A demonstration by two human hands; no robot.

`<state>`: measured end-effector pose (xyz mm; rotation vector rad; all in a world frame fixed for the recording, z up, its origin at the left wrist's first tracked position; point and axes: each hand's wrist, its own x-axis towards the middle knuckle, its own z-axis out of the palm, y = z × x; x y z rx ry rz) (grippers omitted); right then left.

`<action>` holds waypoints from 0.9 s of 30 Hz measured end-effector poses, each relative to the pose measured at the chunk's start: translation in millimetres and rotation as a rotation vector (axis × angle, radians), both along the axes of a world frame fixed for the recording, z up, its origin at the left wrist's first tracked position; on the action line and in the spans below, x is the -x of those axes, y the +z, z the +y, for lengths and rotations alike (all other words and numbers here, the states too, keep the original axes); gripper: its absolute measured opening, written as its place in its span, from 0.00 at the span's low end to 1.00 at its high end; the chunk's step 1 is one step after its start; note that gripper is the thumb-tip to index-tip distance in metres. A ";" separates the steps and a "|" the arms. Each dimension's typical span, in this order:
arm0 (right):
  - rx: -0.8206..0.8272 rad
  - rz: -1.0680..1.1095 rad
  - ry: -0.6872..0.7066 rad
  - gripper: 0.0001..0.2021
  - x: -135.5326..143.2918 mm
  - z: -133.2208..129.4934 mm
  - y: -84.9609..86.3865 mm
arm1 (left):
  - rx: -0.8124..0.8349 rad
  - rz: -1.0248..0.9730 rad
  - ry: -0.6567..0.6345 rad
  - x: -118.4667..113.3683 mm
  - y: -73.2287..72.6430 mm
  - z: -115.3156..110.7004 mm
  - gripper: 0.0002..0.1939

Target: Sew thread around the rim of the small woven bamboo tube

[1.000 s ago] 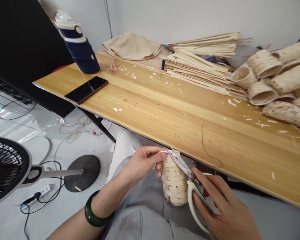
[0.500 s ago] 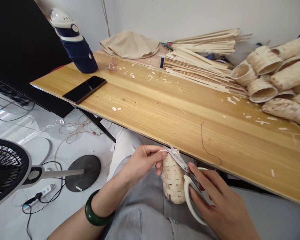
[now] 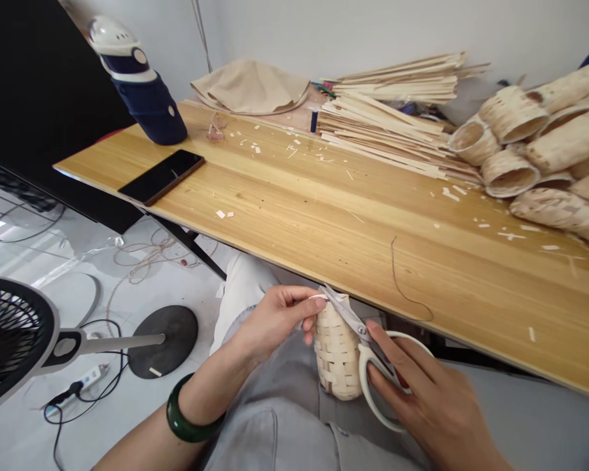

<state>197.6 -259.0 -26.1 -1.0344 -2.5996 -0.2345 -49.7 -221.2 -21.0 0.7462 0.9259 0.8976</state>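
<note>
A small woven strip basket (image 3: 338,356) stands on my lap below the table's front edge. My left hand (image 3: 285,320) pinches the end of a pale strip (image 3: 318,296) at the basket's upper left rim. In my right hand (image 3: 417,386) is a pair of scissors with cream handles (image 3: 362,332), my fingers through the loops. The scissor blades point up and left over the basket's rim, close to my left fingertips. Whether the blades touch the strip is too small to tell.
The wooden table (image 3: 285,209) carries a phone (image 3: 161,176), a blue bottle (image 3: 152,104), thin wood strips (image 3: 387,131), woven tubes (image 3: 510,173), a thread spool (image 3: 314,121) and scattered scraps. A fan (image 3: 14,340) stands on the floor at left.
The scissors' handles have spread wider apart in my right hand, and the blades have shifted slightly left. My left hand keeps its pinch. The whole view has moved a little.
</note>
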 end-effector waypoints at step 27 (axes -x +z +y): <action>0.442 0.079 -0.231 0.33 6.0 12.5 14.7 | -0.017 0.017 0.002 -0.7 -1.3 -0.7 0.14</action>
